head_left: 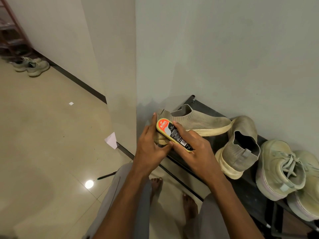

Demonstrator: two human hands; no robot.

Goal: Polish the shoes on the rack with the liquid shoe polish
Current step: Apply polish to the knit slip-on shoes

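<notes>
A beige knit slip-on shoe [198,119] lies on its side on the black rack [245,188], its sole facing me. My left hand [149,144] grips the shoe's heel end at the rack's left end. My right hand [195,149] holds an oval Kiwi polish applicator [170,131], yellow with an orange and black label, pressed against the heel. The shoe's partner [240,149] stands to the right, heel toward me. Further right on the rack sits a pale green lace-up sneaker [279,169] with a second one [307,200] beside it.
The rack stands against a grey wall [224,57]. A pair of sneakers [32,66] sits on the tiled floor at far left by another rack [12,35]. A pen [106,175] and paper scraps [111,140] lie on the floor. My bare feet [172,192] are below the rack's front edge.
</notes>
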